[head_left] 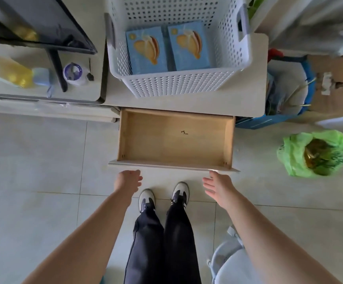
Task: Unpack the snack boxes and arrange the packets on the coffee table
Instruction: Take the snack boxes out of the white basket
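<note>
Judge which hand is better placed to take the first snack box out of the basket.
Marginally the left hand: the nearer snack box lies on its side of the basket. Both hands hang open and empty beside the open drawer, the right hand equally far from the boxes.

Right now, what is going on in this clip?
A person stands at a pulled-out wooden drawer, which shows only a small pen mark inside. The left hand and right hand, both open, hover near its front edge, holding nothing. Two blue snack boxes lie side by side, unopened, in the white basket on the table above.
</note>
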`<move>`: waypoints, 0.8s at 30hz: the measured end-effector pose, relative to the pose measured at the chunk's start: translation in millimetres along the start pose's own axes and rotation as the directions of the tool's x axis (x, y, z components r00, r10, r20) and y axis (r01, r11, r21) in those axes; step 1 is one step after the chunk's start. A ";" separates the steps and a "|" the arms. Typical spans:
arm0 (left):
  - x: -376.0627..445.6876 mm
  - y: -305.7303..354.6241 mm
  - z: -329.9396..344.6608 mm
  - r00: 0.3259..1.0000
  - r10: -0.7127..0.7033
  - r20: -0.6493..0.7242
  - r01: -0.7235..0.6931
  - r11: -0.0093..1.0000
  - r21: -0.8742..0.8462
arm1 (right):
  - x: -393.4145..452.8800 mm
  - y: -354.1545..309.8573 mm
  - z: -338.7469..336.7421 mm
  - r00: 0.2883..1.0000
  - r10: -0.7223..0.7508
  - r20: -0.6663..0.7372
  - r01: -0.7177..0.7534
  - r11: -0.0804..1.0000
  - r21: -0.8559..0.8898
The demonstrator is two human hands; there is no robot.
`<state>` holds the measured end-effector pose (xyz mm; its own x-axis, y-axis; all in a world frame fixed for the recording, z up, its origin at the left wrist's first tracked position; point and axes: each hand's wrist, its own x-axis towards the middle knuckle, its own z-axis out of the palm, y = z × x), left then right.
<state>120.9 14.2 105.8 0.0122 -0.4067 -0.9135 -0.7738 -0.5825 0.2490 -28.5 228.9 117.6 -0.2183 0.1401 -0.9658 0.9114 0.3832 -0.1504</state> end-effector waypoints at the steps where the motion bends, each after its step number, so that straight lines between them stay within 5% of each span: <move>1: 9.6 0.0 5.6 0.999 -0.038 0.010 0.039 0.998 -0.049 | 12.3 0.0 1.3 1.000 0.031 -0.003 -0.030 0.998 0.060; 8: 77.4 -6.3 26.2 0.988 -0.141 0.060 0.151 0.966 -0.209 | 85.8 -1.9 7.5 0.989 0.141 -0.041 -0.123 0.950 0.287; 16: 117.7 -16.1 33.3 0.983 -0.174 -0.050 0.155 0.952 -0.265 | 130.5 -8.7 8.1 0.965 0.226 -0.135 -0.167 0.922 0.350; 24: 127.2 -22.3 26.3 0.984 -0.176 0.028 0.170 0.882 -0.440 | 137.8 -7.2 9.3 0.978 0.201 -0.059 -0.162 0.904 0.396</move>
<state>123.1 -6.1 -24.5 0.1300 -0.2780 -0.9517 -0.4015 -0.8924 0.2059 -61.8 237.0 -16.4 -0.0507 0.2678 -0.9621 0.9973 -0.0377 -0.0630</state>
